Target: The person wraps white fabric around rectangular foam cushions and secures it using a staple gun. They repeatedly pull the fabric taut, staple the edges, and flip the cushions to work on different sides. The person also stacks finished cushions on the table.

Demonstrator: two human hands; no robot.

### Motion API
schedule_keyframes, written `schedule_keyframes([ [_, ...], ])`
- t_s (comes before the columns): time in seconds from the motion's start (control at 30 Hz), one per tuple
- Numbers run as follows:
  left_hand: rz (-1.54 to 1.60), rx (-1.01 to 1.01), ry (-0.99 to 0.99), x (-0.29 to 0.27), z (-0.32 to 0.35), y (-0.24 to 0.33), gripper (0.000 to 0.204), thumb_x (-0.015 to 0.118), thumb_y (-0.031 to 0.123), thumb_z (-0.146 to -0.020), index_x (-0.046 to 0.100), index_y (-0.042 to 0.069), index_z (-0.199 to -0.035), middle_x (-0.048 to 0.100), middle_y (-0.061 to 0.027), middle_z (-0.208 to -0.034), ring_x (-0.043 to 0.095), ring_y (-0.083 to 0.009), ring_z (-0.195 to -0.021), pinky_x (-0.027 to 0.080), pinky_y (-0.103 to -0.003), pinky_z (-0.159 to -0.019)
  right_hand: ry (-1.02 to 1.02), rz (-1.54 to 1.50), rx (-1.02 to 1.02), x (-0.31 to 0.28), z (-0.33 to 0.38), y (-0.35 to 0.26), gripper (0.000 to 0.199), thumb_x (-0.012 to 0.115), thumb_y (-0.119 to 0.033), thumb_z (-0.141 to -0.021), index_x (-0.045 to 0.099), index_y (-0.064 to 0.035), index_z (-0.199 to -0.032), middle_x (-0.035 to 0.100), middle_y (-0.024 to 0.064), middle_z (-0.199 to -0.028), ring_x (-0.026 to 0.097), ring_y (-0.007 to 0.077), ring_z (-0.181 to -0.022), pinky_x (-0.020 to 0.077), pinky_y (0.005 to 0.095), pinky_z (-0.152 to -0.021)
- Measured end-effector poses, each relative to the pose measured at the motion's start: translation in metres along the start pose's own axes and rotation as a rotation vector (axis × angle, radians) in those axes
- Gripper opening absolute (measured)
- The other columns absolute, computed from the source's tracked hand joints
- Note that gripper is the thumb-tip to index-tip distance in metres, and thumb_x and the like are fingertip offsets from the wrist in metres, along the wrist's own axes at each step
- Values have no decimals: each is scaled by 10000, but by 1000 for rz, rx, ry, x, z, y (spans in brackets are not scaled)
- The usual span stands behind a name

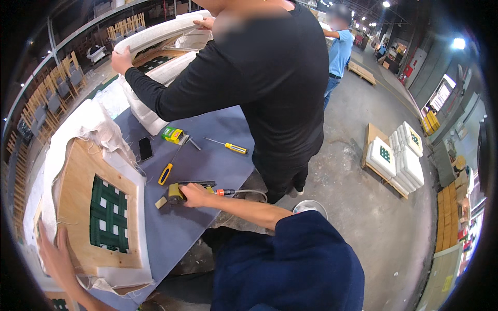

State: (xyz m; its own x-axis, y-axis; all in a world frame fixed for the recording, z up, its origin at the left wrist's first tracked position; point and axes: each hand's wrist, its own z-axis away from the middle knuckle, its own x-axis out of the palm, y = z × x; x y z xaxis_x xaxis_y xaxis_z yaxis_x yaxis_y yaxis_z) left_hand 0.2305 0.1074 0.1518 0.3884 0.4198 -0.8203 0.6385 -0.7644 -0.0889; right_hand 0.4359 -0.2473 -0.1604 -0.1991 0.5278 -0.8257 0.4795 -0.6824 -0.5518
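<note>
My right hand (196, 195) is wrapped around a yellow-green pneumatic staple gun (175, 194) lying low over the blue-grey tabletop (171, 241). At the lower left, my left hand (56, 257) grips the outer edge of a wooden seat frame (77, 194), its thumb on the wood. White padding fabric (85, 122) with frayed threads drapes over the frame's far and left edges. Dark green woven webbing (109, 215) fills the opening in the frame.
Two yellow-handled screwdrivers (165, 174), a phone (146, 149) and a green-yellow box (173, 135) lie on the table. An air hose (251, 192) runs off its right edge. Opposite, a co-worker in black (270, 78) handles a white padded piece (161, 35). Padded seats (384, 158) are stacked on the right.
</note>
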Motion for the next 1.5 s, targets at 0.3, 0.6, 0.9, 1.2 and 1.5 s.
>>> schedule_keyframes([
  [0.3, -71, -1, 102, 24, -32, 46, 801, 686, 510, -887, 416, 99, -1519, 573, -242, -1320, 573, -415, -1196, 460, -497, -985, -15, 270, -31, 79, 9, 50, 692, 730, -186, -837, 445, -16, -1444, 637, 152, -1150, 593, 337, -1104, 516, 444, -913],
  [0.6, -102, -61, -35, 22, -37, 52, 814, 622, 587, -908, 388, 130, -1540, 574, -252, -1328, 566, -430, -1200, 456, -506, -988, 152, -85, -28, 40, 30, 54, 637, 729, -218, -874, 496, -38, -1439, 534, 174, -1292, 524, 349, -1248, 451, 412, -1050],
  [0.9, -78, -56, -17, 30, -44, 30, 824, 609, 604, -905, 376, 136, -1542, 585, -234, -1300, 589, -416, -1157, 462, -497, -967, 713, 42, 985, -73, 280, 221, 348, 685, -37, -788, 688, 51, -1124, 729, 172, -1023, 719, 221, -789, 584, 334, -726],
  [1.2, 30, -41, 29, 61, -46, 25, 796, 612, 571, -920, 382, 134, -1543, 572, -248, -1322, 573, -419, -1195, 449, -503, -999, 834, -1205, 1411, -352, 480, 293, 143, 559, -41, -865, 631, 65, -928, 621, 133, -837, 653, 285, -693, 574, 420, -619],
  [1.5, -11, -64, -137, 62, -60, 17, 838, 652, 578, -888, 355, 175, -1560, 535, -264, -1396, 522, -438, -1278, 426, -507, -1046, -6, -738, 1464, -112, 391, 276, 552, 657, -316, -939, 507, -20, -1381, 692, 231, -1127, 728, 435, -799, 630, 468, -641],
])
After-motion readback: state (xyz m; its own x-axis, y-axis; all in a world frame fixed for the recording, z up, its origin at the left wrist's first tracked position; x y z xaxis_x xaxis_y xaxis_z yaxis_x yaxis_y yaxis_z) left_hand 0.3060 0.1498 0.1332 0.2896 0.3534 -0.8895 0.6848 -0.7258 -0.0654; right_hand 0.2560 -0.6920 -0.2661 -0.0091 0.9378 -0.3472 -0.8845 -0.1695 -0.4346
